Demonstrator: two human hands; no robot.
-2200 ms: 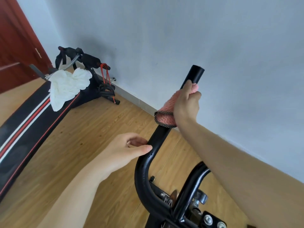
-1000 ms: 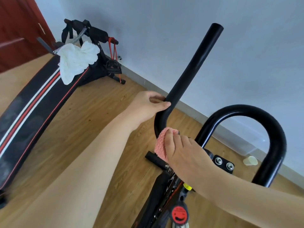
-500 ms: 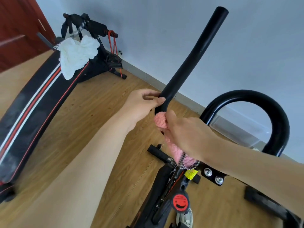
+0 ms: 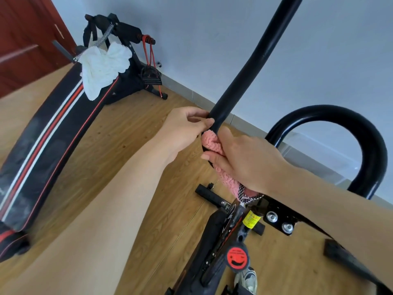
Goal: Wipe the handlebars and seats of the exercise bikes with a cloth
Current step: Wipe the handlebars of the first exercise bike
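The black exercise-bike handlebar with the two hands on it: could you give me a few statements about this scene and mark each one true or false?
1. The right hand wraps a pink knitted cloth round the straight black foam-covered handlebar. True.
2. The left hand is flat on the wooden floor. False: it grips the handlebar just above the cloth.
3. A crumpled white cloth lies on the black bench with red and white stripes. True.
4. The curved black loop bar is being wiped. False: no hand touches it.
5. The round red sticker sits at the handlebar's top end. False: it is low on the bike frame.
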